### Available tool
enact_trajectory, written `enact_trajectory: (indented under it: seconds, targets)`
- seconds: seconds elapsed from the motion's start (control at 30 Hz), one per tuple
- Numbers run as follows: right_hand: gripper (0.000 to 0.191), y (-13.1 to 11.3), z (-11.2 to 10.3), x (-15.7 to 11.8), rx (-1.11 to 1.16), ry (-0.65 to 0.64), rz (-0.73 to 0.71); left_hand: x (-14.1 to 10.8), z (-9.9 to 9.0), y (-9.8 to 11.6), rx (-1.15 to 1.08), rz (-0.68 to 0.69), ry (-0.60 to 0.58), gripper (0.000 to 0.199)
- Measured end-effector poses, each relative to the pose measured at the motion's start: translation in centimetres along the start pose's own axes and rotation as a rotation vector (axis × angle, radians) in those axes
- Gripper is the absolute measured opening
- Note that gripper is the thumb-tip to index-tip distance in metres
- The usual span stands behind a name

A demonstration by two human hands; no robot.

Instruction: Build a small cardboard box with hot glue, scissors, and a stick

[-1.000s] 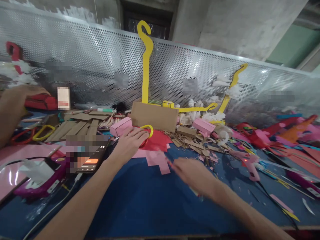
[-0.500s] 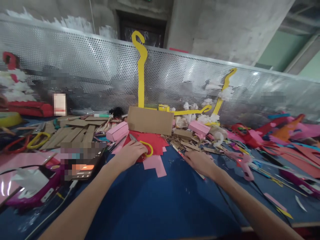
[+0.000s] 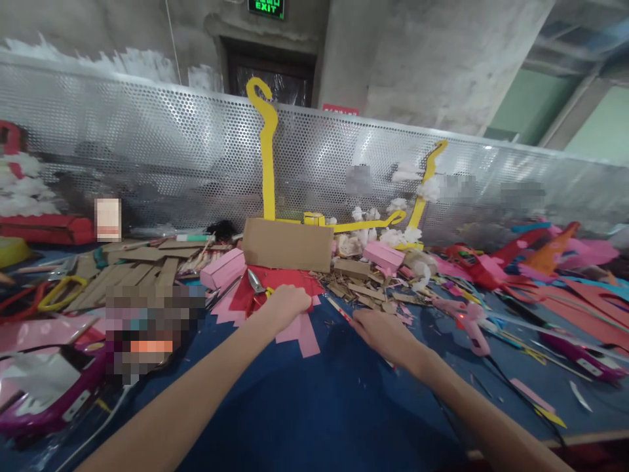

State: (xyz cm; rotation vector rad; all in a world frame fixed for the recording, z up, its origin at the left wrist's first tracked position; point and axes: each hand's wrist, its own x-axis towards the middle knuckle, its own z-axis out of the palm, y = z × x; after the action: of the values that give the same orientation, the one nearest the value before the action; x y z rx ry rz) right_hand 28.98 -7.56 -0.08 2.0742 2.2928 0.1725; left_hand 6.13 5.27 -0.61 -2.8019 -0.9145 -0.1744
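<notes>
My right hand [image 3: 386,331] is closed round a thin pencil [image 3: 339,309] with a red and white pattern, just above the blue table. Its near end pokes out below my palm. My left hand [image 3: 289,307] has its fingers curled over red paper sheets [image 3: 240,292] and pink paper strips [image 3: 305,339]; whatever its fingertips hold is hidden. Just left of that hand lie scissors [image 3: 255,282] with yellow handles, on the red paper. Behind the paper stands a brown cardboard box [image 3: 287,246], with a tall yellow hooked strip [image 3: 268,167] rising behind it.
Cardboard scraps [image 3: 356,288] are strewn beyond my right hand, and cardboard strips [image 3: 132,269] lie to the left. A pink glue gun [image 3: 474,324] with a cord sits at right. A phone [image 3: 152,347], partly blurred out, lies at left. A perforated metal screen [image 3: 319,144] closes off the back.
My left hand has left the scissors and shifted right over the paper, its fingers more curled. My right hand stays on the pencil. The view has tipped up slightly.
</notes>
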Motion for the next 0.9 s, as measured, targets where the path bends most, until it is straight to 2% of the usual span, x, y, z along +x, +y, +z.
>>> enact_trajectory:
  seconds: [0.07, 0.13, 0.27, 0.4, 0.5, 0.6, 0.73, 0.9]
  targets:
    - [0.033, -0.5, -0.2, -0.3, -0.009, 0.02, -0.018, -0.3, 0.2, -0.4, 0.0, -0.036, 0.015, 0.025]
    - [0.03, -1.3, -0.3, -0.7, -0.011, 0.035, -0.053, -1.0, 0.1, -1.1, -0.011, -0.052, 0.055, 0.018]
    - [0.026, -3.0, -0.4, -0.9, -0.01, 0.04, -0.124, -2.3, 0.1, -2.0, -0.057, 0.024, 0.104, 0.023]
    - [0.026, -3.2, -0.9, -1.0, -0.014, 0.048, -0.137, -2.1, 0.7, -1.7, -0.089, 0.033, 0.112, 0.019]
    - [0.027, -3.2, -1.3, -1.6, -0.018, 0.044, -0.149, -2.0, 1.2, -1.6, -0.131, -0.037, 0.149, 0.016]
    - [0.028, -3.7, -1.3, -2.0, -0.021, 0.011, -0.196, -2.4, 1.7, -2.1, -0.191, -0.165, 0.22, 0.015]
    - [0.028, -3.8, -0.6, -0.1, -0.043, -0.012, -0.178, -3.1, 2.4, -2.9, -0.273, -0.291, 0.291, 0.011]
    - [0.032, -1.9, -1.2, 3.8, -0.096, 0.025, 0.034, -3.2, 2.9, -2.8, -0.33, -0.337, 0.343, 0.011]
